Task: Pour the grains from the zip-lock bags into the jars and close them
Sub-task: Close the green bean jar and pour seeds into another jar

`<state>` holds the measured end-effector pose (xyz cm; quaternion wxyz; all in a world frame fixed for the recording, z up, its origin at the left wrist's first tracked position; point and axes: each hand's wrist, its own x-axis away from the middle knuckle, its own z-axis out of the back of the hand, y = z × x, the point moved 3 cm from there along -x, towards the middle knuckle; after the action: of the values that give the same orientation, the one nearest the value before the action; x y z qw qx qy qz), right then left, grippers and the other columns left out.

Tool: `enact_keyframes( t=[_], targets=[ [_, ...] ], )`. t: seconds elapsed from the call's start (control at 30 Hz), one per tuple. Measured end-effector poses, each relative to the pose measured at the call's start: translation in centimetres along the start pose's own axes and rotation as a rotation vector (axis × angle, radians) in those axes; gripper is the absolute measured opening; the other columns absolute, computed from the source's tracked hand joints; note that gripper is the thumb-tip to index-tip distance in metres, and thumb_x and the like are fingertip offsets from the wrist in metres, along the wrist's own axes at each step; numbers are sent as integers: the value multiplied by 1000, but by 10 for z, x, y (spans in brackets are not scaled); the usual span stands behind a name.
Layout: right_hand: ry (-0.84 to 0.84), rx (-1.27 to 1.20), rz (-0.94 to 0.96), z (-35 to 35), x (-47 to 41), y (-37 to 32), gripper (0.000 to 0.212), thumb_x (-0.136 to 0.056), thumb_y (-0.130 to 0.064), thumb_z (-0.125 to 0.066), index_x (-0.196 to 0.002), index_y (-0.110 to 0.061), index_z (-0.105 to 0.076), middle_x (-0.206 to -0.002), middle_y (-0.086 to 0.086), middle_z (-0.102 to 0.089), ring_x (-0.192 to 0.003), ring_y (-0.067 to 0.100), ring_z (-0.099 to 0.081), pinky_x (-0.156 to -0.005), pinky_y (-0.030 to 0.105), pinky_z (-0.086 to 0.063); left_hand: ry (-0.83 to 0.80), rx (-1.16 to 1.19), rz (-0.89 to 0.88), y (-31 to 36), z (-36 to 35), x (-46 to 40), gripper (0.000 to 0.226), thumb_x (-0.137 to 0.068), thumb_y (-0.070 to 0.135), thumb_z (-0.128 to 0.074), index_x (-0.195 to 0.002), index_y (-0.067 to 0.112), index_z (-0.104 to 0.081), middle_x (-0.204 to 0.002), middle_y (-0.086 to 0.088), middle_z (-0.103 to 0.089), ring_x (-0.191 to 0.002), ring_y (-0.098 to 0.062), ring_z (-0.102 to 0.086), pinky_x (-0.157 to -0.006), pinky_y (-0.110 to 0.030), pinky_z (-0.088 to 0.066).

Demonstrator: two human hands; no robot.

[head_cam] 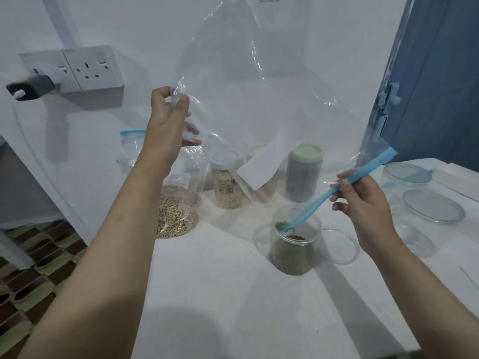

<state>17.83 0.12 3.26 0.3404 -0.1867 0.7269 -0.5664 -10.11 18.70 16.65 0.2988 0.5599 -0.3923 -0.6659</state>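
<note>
Now I see both hands pinching the upended zip-lock bag (259, 99) (left hand (168, 120) its corner, right hand (363, 200) its blue zip strip) over the open jar (295, 244).

white wall socket (88, 69), dark plug (29, 86), blue door (435, 81)

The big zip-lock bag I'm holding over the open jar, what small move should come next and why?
Probably lift the zip-lock bag away and set it aside. It looks empty, its blue zip edge dips into the open jar, which already holds green grains. The left hand pinches its upper corner, the right hand its zip. Then the glass lid beside the jar can go on.
</note>
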Motion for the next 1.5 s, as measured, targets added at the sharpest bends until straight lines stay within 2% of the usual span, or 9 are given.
enact_keyframes(
  t=[0.63,0.73,0.8,0.87,0.93,1.03,1.2,1.4,1.5],
  targets=[
    [-46,-12,-87,-1,-2,8,11,-101,-25,-54,-100,-16,-60,-94,7,-67,-80,16,-67,-65,30,-59,-20,26,-21,-1,-11,-2,16,-101,36,-52,-110,26,-43,-95,3,-49,-67,-12,-60,-57,-32,-59],
    [-80,17,-95,-3,0,12,10,-100,-24,-56,-100,-15,-61,-92,9,-68,-78,16,-68,-63,29,-59,-43,52,35,-10,-12,-1,36,-97,39,-58,-123,18,-44,-103,2,-56,-79,-14,-64,-62,-29,-58],
    [-81,10,-86,-2,1,14,10,-100,-25,-56,-102,-16,-62,-93,8,-67,-78,16,-68,-63,30,-59,-83,262,112,-25,-10,3,58,-91,45,-64,-136,19,-39,-117,2,-62,-98,-17,-65,-72,-26,-55],
    [-101,13,-79,-2,2,14,11,-101,-24,-54,-103,-19,-62,-93,7,-68,-79,15,-68,-64,29,-59,-61,589,198,-45,-14,15,92,-65,58,-83,-140,29,-37,-129,2,-60,-111,-14,-63,-81,-25,-52],
    [-123,19,-76,-2,3,15,12,-101,-24,-52,-103,-19,-62,-94,6,-67,-82,15,-68,-64,27,-59,-70,750,343,-73,-32,37,117,-36,66,-90,-137,27,-45,-123,2,-62,-105,-12,-64,-84,-26,-50],
    [-157,6,-72,-3,4,15,11,-102,-22,-51,-102,-21,-62,-95,5,-68,-86,16,-67,-67,29,-58,-284,721,538,-104,-84,82,115,-44,65,-89,-137,9,-51,-131,-11,-57,-115,-25,-58,-96,-36,-47],
    [-136,-68,-96,0,5,16,12,-101,-20,-52,-100,-20,-63,-100,10,-67,-89,19,-67,-68,30,-58,-303,709,514,-113,-123,98,88,-69,38,-81,-141,2,-44,-143,-18,-51,-134,-36,-46,-111,-55,-39],
    [-106,-106,-140,12,7,21,11,-100,-22,-54,-101,-18,-64,-103,10,-70,-96,22,-69,-69,31,-59,-431,582,407,-87,-136,83,81,-56,57,-87,-121,20,-56,-122,-5,-63,-102,-18,-66,-77,-38,-59],
    [-107,-109,-153,16,5,21,11,-100,-22,-54,-102,-16,-63,-103,10,-70,-97,23,-69,-70,32,-59,-421,548,422,-86,-140,78,89,-56,60,-86,-127,19,-51,-133,-7,-59,-111,-22,-63,-90,-53,-54]
  ],
)
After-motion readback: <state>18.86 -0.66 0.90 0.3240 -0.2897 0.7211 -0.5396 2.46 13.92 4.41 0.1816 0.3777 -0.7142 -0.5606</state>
